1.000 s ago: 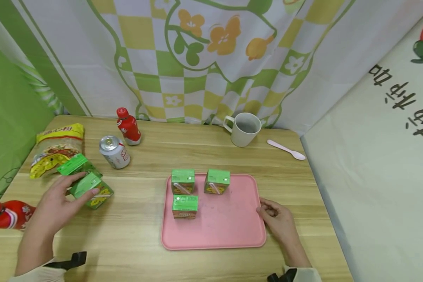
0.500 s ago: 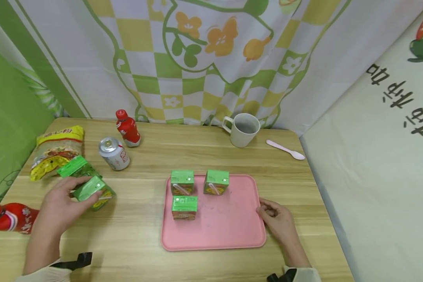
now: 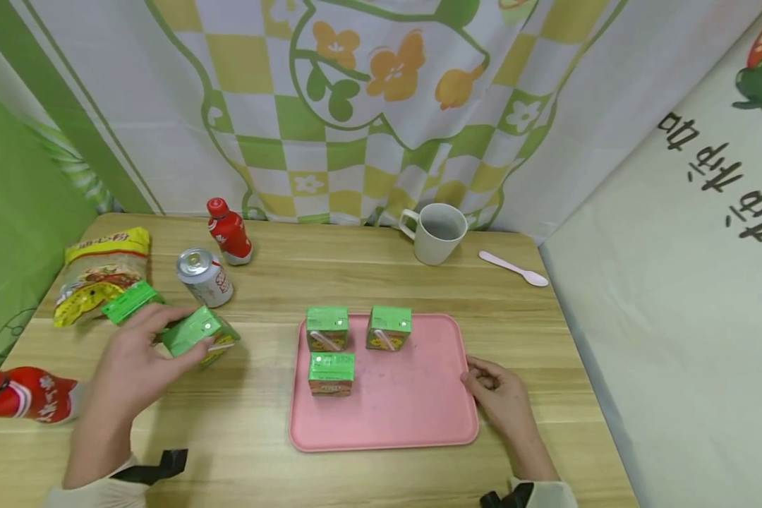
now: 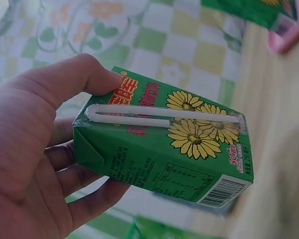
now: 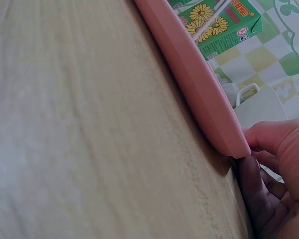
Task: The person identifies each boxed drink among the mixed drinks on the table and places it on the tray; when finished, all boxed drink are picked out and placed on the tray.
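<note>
My left hand (image 3: 141, 356) holds a green drink carton (image 3: 206, 330) above the table, thumb on one side and fingers on the other. In the left wrist view that carton (image 4: 164, 129) shows yellow flowers and a white straw on its face. Behind the hand stands another green carton (image 3: 130, 302), partly hidden. My right hand (image 3: 500, 396) grips the right rim of a pink tray (image 3: 406, 416); the right wrist view has the tray's edge (image 5: 204, 89) between thumb and fingers. On the tray, toward its left and back, stand three more cartons (image 3: 331, 374).
Left of centre are a silver can (image 3: 204, 276) and a red bottle (image 3: 231, 233), with a yellow food bag (image 3: 104, 268) farther left. Another red bottle (image 3: 28, 394) lies beside my left forearm. A mug (image 3: 440, 236) and pink spoon (image 3: 513, 268) are at the back right.
My left hand has lifted the carton off its place beside the other one and carried it to the right. The right hand stays at the tray's rim.
</note>
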The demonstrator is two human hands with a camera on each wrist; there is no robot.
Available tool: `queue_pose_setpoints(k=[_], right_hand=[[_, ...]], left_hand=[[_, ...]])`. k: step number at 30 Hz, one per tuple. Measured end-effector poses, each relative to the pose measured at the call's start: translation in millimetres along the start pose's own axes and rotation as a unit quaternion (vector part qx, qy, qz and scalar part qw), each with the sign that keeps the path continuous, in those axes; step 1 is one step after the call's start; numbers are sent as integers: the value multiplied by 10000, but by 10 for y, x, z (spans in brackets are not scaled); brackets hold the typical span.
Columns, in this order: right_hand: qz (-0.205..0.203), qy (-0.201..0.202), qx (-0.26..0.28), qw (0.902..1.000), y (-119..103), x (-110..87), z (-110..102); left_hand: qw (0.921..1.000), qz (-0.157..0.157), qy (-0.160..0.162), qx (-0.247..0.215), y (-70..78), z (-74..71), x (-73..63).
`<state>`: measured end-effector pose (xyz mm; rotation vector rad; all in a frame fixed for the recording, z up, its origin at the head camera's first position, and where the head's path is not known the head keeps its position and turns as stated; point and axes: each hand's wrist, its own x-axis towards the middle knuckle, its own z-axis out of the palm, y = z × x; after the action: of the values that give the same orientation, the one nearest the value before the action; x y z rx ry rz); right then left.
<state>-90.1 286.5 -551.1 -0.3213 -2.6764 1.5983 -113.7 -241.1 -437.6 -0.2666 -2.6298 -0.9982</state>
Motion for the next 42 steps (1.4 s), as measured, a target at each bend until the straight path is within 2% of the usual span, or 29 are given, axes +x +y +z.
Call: queue_pose_setpoints(k=[6,11,14,19,22,28,31,37,42], right_hand=[[77,-19,20,10000,-2,-8,-6],[81,14,-25,10000,-10,-5,-5],[69,27,-49,10000,-8,-5,-2],[73,27,-92,9999,18,-5,3],[34,45,-86,9999,30,0,6],[12,76,-122,9999,34,10,7],[17,79,-130,9999,32,11,6],[19,109,-150,9998,29,15,4],[-55,66,-153,9998,13,10,-2]], left_hand=[[9969,691,268,-250,278,12,127],[9848,1560,346,-681,543,45,295],[9755,2005,115,-900,714,83,407],[9620,2484,-426,-1051,977,168,543],[9527,2748,-619,-1146,1112,232,601],[9371,2998,-962,-1504,1399,386,692],[9312,3123,-1120,-1509,1535,512,698],[9274,3293,-1403,-1086,1730,831,636],[9278,3163,-1815,-790,1805,1047,572]])
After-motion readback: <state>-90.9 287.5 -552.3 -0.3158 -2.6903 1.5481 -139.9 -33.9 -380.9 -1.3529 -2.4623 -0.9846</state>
